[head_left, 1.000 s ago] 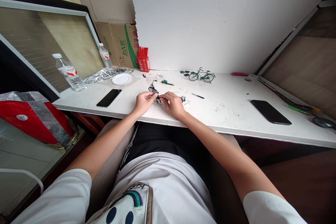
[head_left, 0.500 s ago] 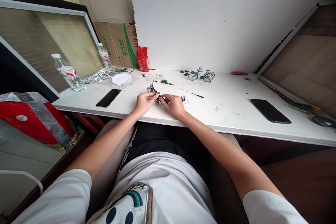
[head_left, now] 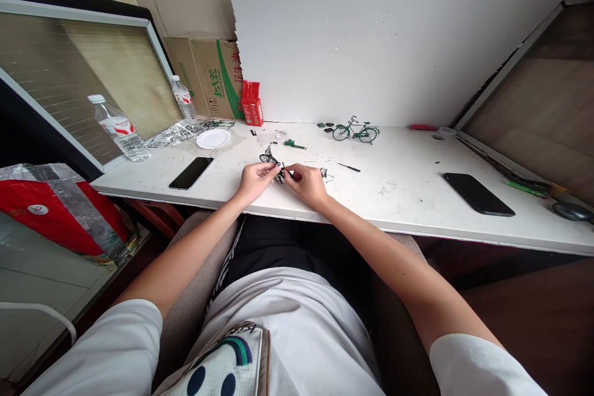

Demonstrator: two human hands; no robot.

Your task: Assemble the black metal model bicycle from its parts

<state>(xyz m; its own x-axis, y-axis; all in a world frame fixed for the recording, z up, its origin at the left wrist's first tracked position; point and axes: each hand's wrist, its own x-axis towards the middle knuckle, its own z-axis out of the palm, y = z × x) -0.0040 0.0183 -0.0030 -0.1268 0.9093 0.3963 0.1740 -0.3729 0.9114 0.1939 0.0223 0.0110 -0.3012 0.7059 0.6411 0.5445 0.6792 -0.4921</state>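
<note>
Both of my hands meet over the front of the white table (head_left: 394, 198). My left hand (head_left: 254, 180) pinches a small dark model bicycle (head_left: 273, 164), partly built, its wheel showing above my fingers. My right hand (head_left: 309, 184) is closed in a pinch against the same model from the right; what its fingertips hold is too small to make out. A finished green model bicycle (head_left: 356, 132) stands upright at the back of the table by the white wall.
A black phone (head_left: 191, 172) lies left of my hands and another phone (head_left: 478, 194) to the right. Two water bottles (head_left: 118, 129), a white dish (head_left: 213, 139), a red box (head_left: 252, 104), a cardboard carton (head_left: 208, 77) and small loose parts (head_left: 294, 145) sit at the back left.
My hands stay together on the small model; the fingers shift slightly. The view has drifted a little.
</note>
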